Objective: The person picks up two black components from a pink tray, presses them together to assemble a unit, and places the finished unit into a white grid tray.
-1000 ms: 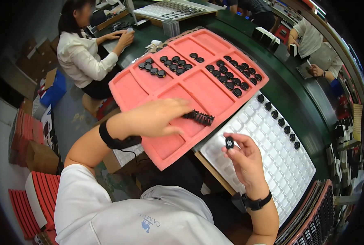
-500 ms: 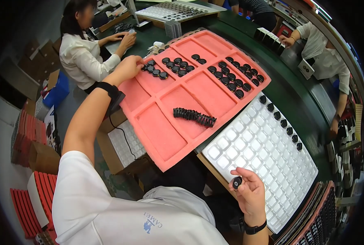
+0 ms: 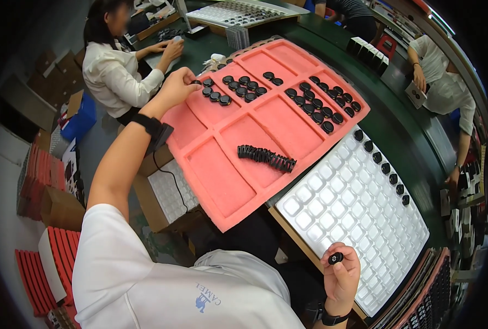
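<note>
Stretching toward the upper left of the frame, the left hand (image 3: 181, 86) has its fingertips drawn close at a glossy black round disc (image 3: 196, 83), the left end of a small cluster of similar discs (image 3: 215, 96) on a compartmented pink foam tray (image 3: 217, 175). Whether the fingers grip that disc or only touch it, I cannot tell; being round, it shows no clear long axis. Low and right of centre, the right hand (image 3: 342, 274) pinches a small black disc with a pale mark (image 3: 336, 257) between thumb and fingers, the marked face toward the view. The two discs lie well apart on a diagonal from upper left to lower right (much of the foam tray sits between them). The left hand is plainly nearer the cluster; the right hand is nearer a white plastic tray with rounded square cells (image 3: 359, 219), overlapping its lower left edge in the view. Along that tray's upper right edge, a row of black pieces (image 3: 385, 168) slants down to the right. Mid-frame, a curved row of thin black parts (image 3: 266, 157) lies on the foam, its long axis running upper left to lower right, touched by neither hand.
</note>
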`<state>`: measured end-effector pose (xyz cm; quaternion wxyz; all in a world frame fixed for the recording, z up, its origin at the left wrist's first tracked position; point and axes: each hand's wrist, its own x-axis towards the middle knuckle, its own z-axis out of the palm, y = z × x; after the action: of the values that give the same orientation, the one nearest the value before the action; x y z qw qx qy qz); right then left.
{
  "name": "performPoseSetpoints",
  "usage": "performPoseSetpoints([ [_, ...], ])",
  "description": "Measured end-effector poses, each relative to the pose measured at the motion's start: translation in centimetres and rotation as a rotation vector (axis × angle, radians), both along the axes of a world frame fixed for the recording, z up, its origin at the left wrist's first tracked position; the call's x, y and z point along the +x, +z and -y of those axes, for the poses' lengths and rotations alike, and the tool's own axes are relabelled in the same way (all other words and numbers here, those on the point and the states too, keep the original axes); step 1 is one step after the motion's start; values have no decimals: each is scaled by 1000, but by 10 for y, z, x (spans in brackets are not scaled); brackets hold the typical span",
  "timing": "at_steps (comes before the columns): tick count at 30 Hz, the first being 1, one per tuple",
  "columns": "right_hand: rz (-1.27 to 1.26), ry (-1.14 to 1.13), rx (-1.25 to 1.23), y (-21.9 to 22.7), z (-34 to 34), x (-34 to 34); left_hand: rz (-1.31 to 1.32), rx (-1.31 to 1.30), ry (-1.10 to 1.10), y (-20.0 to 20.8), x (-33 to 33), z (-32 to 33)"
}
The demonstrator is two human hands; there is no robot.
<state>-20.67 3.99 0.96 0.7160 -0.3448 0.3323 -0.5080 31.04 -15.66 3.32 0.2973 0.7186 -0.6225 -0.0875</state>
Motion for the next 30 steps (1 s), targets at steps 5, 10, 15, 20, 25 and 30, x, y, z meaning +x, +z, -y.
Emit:
performPoseSetpoints([
  [5, 7, 8, 1, -7, 0, 4, -823, -130, -309, 25, -87, -60],
  [10, 82, -1, 4, -14, -1, 6, -1160, 106, -557, 46, -186, -137],
  [15, 162, 11, -11, -7, -2, 21, -1364, 303, -718, 25, -241, -171],
  [20, 244, 31, -21, -3, -1, 31, -1504, 415, -757, 5, -277, -176],
  [25, 378, 98, -18, -11, 0, 36, -1576, 468, -764, -15, -283, -179],
  [30, 440, 117, -7, -13, 1, 37, -1551, 370, -803, -22, -291, -178],
])
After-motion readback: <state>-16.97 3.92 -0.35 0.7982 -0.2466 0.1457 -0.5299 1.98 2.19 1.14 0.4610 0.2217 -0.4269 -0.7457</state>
